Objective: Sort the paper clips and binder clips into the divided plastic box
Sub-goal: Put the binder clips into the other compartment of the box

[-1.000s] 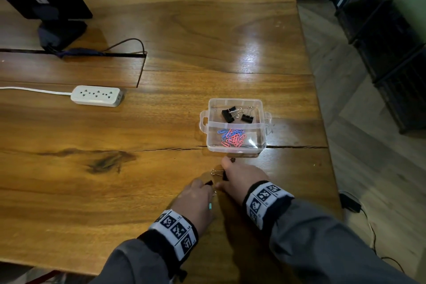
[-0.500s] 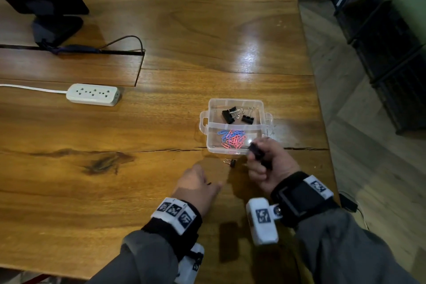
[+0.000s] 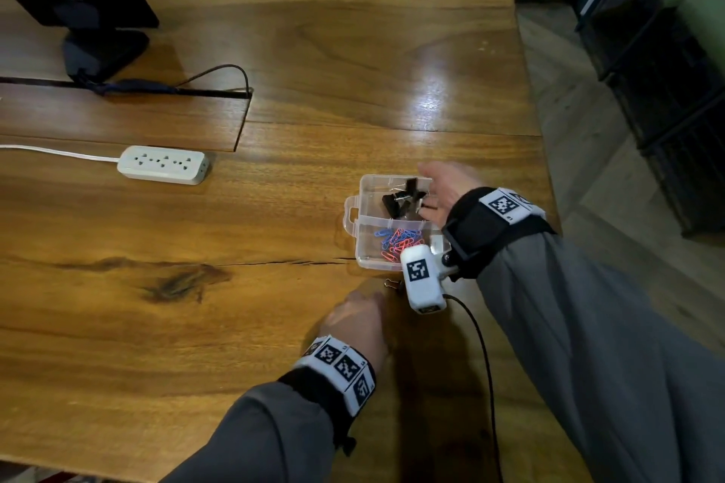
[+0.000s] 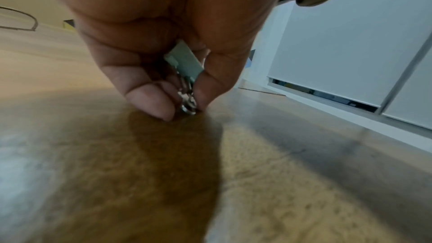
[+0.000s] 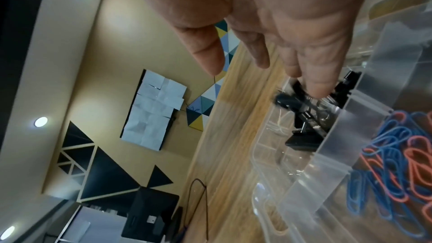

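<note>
The clear divided box sits near the table's right edge. Black binder clips lie in its far compartment, and blue and red paper clips in the near one. My right hand hovers over the far compartment with fingers straight and spread, holding nothing; in the right wrist view the right hand is just above the binder clips. My left hand stays low on the table in front of the box. In the left wrist view the left hand pinches a pale green binder clip whose wire handles touch the wood. One small binder clip lies loose near the box.
A white power strip lies to the left, with its cord running off the left edge. A black monitor stand and cable are at the back left. The table's right edge drops to the floor just beyond the box.
My right hand lifted a black binder clip from the table, carried it over the box's far compartment and opened. My left hand stayed low on the table.
</note>
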A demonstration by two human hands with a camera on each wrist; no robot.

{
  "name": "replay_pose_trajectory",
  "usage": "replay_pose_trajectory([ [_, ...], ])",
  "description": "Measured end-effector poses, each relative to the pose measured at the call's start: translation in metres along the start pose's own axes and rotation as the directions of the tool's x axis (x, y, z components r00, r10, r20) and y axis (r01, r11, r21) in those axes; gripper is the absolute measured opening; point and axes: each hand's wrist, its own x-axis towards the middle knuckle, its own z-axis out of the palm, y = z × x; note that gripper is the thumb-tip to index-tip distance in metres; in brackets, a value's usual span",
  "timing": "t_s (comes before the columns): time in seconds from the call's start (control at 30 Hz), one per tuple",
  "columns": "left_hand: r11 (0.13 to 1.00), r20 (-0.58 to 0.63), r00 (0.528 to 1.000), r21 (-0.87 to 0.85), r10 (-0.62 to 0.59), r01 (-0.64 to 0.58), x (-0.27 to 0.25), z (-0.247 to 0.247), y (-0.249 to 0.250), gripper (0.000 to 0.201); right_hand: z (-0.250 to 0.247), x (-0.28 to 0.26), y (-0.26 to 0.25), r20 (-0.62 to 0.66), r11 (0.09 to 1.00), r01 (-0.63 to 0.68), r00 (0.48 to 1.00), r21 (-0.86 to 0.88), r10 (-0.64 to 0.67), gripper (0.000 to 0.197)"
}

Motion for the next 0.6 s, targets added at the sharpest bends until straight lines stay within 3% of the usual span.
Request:
replay_pose_trajectory([
  [0.07,1.0,0.041,0.999,-0.021,0.007,-0.006,0.001,0.002,0.001,0.029,-0.005,-0.012,0.002,-0.03,0.993,0.095,0.995,-0.076,-0.098,0.037],
  [0.13,0.997,0.018,0.998,-0.063,0.053,-0.052,0.0,0.002,0.0,0.022,-0.011,-0.033,0.013,-0.042,0.964,0.223,0.972,-0.146,-0.231,0.012],
  [0.2,0.986,-0.024,0.998,-0.155,0.057,-0.06,0.0,-0.008,-0.007,0.024,-0.013,-0.054,0.038,0.07,0.915,0.328,0.945,-0.233,-0.321,0.011],
  [0.23,0.978,-0.044,0.999,-0.205,0.03,-0.039,0.003,-0.018,-0.01,0.024,-0.015,-0.06,0.056,0.165,0.84,0.381,0.924,-0.385,-0.344,0.013],
  [0.27,0.969,-0.076,0.997,-0.248,0.004,-0.023,0.008,-0.03,-0.012,0.021,-0.016,-0.064,0.077,0.271,0.683,0.432,0.902,-0.589,-0.337,0.01],
  [0.33,0.943,-0.145,0.989,-0.332,-0.034,-0.017,0.026,-0.059,-0.013,0.019,-0.015,-0.07,0.114,0.414,0.236,0.48,0.866,-0.845,-0.282,0.01],
  [0.37,0.924,-0.177,0.983,-0.382,-0.049,-0.022,0.035,-0.074,-0.01,0.021,-0.014,-0.071,0.13,0.454,0.082,0.487,0.853,-0.869,-0.259,0.025],
  [0.4,0.904,-0.214,0.974,-0.427,-0.067,-0.032,0.046,-0.087,-0.005,0.024,-0.011,-0.072,0.142,0.477,0.002,0.491,0.848,-0.871,-0.232,0.042],
  [0.47,0.846,-0.26,0.96,-0.53,-0.105,-0.052,0.062,-0.107,0.008,0.026,-0.005,-0.073,0.151,0.484,-0.053,0.485,0.846,-0.873,-0.221,0.068],
  [0.6,0.73,-0.242,0.967,-0.675,-0.079,-0.11,0.082,-0.118,0.032,0.015,0.008,-0.07,0.143,0.415,-0.005,0.429,0.871,-0.903,-0.262,0.056],
])
